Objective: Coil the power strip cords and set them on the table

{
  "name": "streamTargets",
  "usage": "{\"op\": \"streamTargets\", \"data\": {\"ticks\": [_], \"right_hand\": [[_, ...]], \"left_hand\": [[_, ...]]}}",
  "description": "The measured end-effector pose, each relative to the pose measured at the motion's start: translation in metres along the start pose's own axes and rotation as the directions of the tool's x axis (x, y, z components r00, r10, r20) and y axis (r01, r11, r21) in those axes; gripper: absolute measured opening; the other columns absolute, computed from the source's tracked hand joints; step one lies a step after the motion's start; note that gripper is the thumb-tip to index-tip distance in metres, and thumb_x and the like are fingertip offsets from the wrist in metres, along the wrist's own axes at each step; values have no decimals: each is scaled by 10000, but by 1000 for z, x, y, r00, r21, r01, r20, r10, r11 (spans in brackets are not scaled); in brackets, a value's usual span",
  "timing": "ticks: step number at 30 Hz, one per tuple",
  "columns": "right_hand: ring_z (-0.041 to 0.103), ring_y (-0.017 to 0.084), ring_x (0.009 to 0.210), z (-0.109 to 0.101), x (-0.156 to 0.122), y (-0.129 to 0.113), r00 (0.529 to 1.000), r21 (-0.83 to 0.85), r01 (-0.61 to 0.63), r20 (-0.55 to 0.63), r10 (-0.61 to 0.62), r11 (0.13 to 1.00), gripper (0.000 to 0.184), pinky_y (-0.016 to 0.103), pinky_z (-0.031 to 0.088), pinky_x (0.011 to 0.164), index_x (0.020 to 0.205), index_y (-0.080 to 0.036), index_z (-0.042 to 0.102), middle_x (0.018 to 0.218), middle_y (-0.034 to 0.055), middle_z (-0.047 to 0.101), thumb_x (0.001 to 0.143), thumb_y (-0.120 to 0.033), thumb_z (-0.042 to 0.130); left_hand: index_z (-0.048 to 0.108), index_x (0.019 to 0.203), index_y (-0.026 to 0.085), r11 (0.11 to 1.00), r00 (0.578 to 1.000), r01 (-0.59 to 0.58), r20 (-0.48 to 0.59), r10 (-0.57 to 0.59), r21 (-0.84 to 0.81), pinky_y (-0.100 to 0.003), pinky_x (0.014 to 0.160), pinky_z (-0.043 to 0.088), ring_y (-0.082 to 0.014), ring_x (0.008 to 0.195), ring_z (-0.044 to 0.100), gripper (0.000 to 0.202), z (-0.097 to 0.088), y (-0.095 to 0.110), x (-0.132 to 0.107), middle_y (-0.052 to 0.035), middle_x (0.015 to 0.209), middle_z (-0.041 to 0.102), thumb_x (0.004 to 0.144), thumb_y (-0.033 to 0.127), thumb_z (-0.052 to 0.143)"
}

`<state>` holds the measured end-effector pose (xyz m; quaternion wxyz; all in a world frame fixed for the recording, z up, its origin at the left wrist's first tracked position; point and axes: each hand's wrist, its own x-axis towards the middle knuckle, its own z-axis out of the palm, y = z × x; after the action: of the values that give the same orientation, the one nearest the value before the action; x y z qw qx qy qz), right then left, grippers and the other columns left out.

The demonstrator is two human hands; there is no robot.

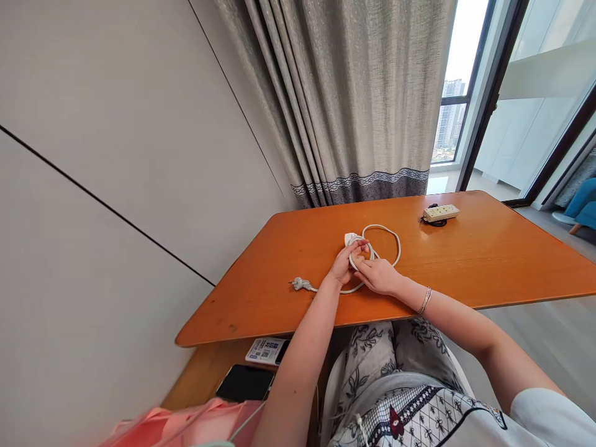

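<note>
A white power cord (398, 245) lies partly on the orange-brown table, and part of it is wound into small loops between my hands. My left hand (345, 264) is closed around the left side of these loops. From the right, my right hand (379, 274) pinches the coil, its fingertips close to the left hand's. Just beyond the left fingers is a white block-like end (350, 238), partly hidden by the coil. The cord's grey-white plug (302, 284) rests on the table left of my hands, prongs pointing left.
A white power strip (440, 213) with a black cord sits at the table's (261, 267) far right. Below the left edge, a black phone (246, 382) and a printed card (265, 351) lie on a lower wooden surface, near a pink bag (200, 422). Behind hangs a grey curtain (363, 93).
</note>
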<state>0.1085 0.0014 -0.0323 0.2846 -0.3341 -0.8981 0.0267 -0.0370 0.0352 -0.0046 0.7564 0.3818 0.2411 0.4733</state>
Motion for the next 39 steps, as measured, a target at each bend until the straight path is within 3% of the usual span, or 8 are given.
{"op": "streamTargets", "data": {"ticks": [9, 15, 19, 21, 24, 29, 33, 39], "right_hand": [[650, 228, 851, 3, -2, 0, 997, 25, 61, 52, -62, 998, 525, 317, 483, 769, 1506, -152, 381, 1011, 147, 716, 1018, -346, 397], [631, 209, 838, -8, -4, 7, 998, 257, 54, 14, -60, 965, 483, 289, 455, 776, 1433, -178, 507, 995, 113, 713, 999, -376, 428], [514, 143, 640, -11, -2, 10, 996, 385, -25, 91, -11, 922, 372, 246, 383, 647, 1023, -174, 710, 752, 32, 638, 974, -452, 468], [391, 108, 552, -13, -1, 12, 981, 420, -92, 191, 11, 903, 442, 239, 310, 573, 721, -167, 641, 593, -24, 491, 961, -498, 473], [286, 87, 532, -18, 1, 20, 958, 435, -186, 281, 64, 881, 516, 242, 232, 536, 583, -172, 502, 535, -61, 345, 937, -547, 484], [291, 83, 536, -34, 2, 37, 935, 258, -304, 267, 235, 917, 539, 256, 210, 551, 579, -156, 560, 513, -62, 375, 854, -618, 592], [434, 105, 571, -45, 1, 45, 913, 46, -312, 289, 286, 949, 530, 258, 275, 602, 646, -152, 674, 585, -9, 575, 753, -671, 694], [661, 224, 901, -57, -6, 61, 882, -271, -297, 289, 372, 916, 360, 364, 315, 967, 848, -181, 782, 911, 113, 758, 859, -519, 658]], "left_hand": [[610, 853, 134, 991, 997, -68, -29, 65, -117, -183, 362, 275, -32, 346, 281, 226, 4, 5, -1, 1, 646, 564, 950, 296, 485], [559, 782, 169, 974, 984, -149, -117, 130, -168, -220, 546, 487, -90, 498, 512, 251, 10, 10, -5, 6, 647, 566, 974, 320, 501], [514, 759, 179, 959, 985, -144, -128, 115, -246, -195, 534, 473, -104, 578, 572, 282, 9, 16, -7, 8, 642, 552, 990, 336, 483], [503, 761, 177, 945, 988, -143, -96, 120, -294, -164, 461, 399, -67, 454, 467, 313, 7, 19, -9, 41, 571, 474, 1013, 351, 439], [501, 777, 170, 923, 989, -146, -38, 142, -355, -136, 385, 275, -36, 337, 301, 350, 3, 20, -13, 92, 478, 320, 1043, 351, 363], [511, 807, 161, 929, 993, -73, 57, 101, -362, -112, 348, 201, -22, 269, 149, 367, -1, 16, -17, 131, 422, 197, 1059, 332, 307], [510, 799, 167, 964, 987, 63, 161, -21, -260, -124, 327, 153, -29, 246, 96, 376, -1, 14, -18, 139, 391, 151, 1061, 287, 268], [499, 794, 172, 978, 962, 99, 269, -48, -181, -111, 308, 90, -5, 245, -22, 323, -17, 17, -19, 166, 377, 110, 1038, 339, 368]]}}
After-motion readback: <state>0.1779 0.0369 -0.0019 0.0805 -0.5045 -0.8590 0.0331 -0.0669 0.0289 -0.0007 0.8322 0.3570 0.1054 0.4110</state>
